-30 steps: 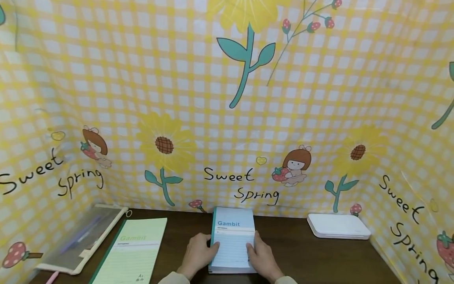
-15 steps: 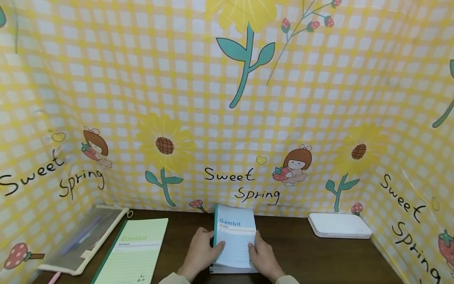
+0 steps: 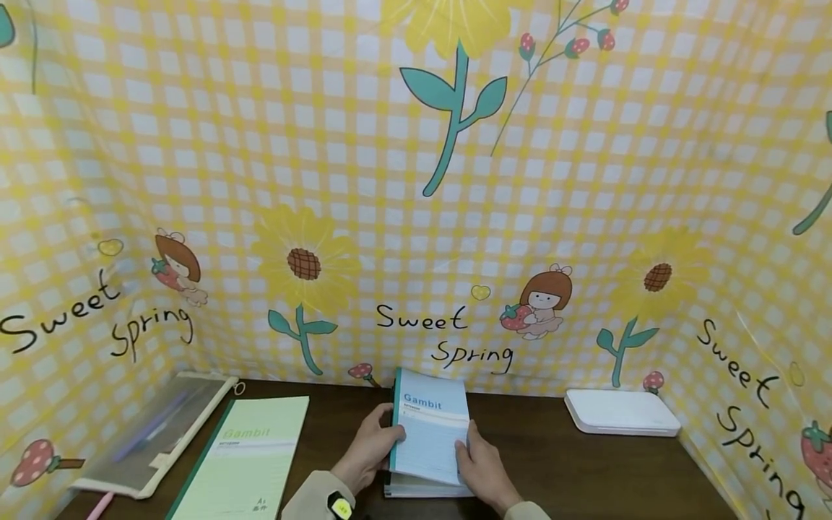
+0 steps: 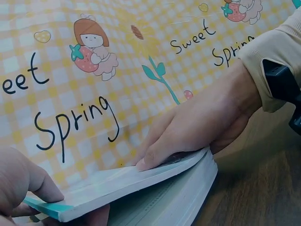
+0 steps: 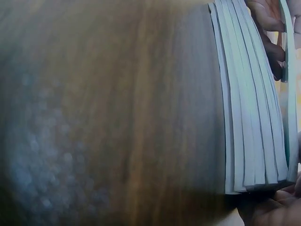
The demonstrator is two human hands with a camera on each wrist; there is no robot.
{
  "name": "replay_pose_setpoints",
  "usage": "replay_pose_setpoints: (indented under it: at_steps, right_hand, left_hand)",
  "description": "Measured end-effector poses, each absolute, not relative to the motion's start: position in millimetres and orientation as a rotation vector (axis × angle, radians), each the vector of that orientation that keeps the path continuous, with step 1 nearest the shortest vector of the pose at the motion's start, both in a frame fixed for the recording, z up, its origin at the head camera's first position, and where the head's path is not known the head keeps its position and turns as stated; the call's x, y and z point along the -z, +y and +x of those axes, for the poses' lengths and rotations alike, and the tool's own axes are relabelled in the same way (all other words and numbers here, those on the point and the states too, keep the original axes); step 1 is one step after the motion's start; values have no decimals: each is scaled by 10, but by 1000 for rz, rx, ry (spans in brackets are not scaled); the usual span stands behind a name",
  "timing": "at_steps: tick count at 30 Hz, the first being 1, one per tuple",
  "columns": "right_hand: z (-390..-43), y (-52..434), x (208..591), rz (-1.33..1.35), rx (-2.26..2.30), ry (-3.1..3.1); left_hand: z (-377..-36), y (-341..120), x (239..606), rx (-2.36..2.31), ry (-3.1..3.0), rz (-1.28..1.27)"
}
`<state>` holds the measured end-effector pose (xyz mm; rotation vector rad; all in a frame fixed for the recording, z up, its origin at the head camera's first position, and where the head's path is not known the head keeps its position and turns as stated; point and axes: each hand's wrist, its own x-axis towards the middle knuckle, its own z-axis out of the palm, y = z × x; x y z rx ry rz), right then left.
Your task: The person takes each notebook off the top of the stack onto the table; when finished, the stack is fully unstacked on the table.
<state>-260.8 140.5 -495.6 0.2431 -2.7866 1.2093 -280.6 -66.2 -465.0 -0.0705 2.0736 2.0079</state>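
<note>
A stack of blue notebooks point(image 3: 422, 490) lies on the dark wooden table point(image 3: 572, 469) in front of me. The top blue "Gambit" notebook point(image 3: 432, 433) is lifted off the stack and tilted. My left hand point(image 3: 375, 446) grips its spine edge, and my right hand point(image 3: 479, 468) holds its right edge. In the left wrist view the raised notebook point(image 4: 117, 183) hangs above the stack point(image 4: 178, 200), with the right hand point(image 4: 202, 127) laid over its edge and the left hand point(image 4: 19, 188) pinching its corner. The right wrist view shows the stack's page edges point(image 5: 249, 108).
A green "Gambit" notebook point(image 3: 243, 462) lies at the left, beside a clear pencil pouch point(image 3: 152, 433). A flat white box point(image 3: 620, 413) sits at the back right. A yellow checked backdrop point(image 3: 416, 217) walls in the table on three sides.
The top blue notebook has risen off the stack and tilted up between both hands. My left wrist and sleeve have come into view.
</note>
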Motion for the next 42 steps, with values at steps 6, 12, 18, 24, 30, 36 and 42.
replay_pose_setpoints:
  at_steps: [6,12,18,24,30,36,42]
  right_hand:
    - [-2615,1367,4948,237,-1208,-2789]
    - [-2624,1433,4954,299,-1274,-2843]
    - [-2601,1453,4926,308,-1289,-2831]
    - [-2575,1446,4910,285,-1271,-2834]
    - [-2570,1446,4921,313,-1305,-2846]
    - [-2575,1448,4938,284,-1271,-2817]
    - [-2573,1431,4921,272,-1280,-2805]
  left_hand:
    - [-2788,-710,4635,-2027,2079,-70]
    - [-2741,-985,4544,-2081,2093,-75]
    - [-2628,-1613,4440,-2125,2186,-210]
    - [-2486,-2065,4552,-2076,2198,-385]
    - [-2408,-2046,4739,-1915,2312,-382]
    - [-2399,-1955,4778,-1291,2901,-230]
    - [-2381,-1886,4766,-988,3094,-113]
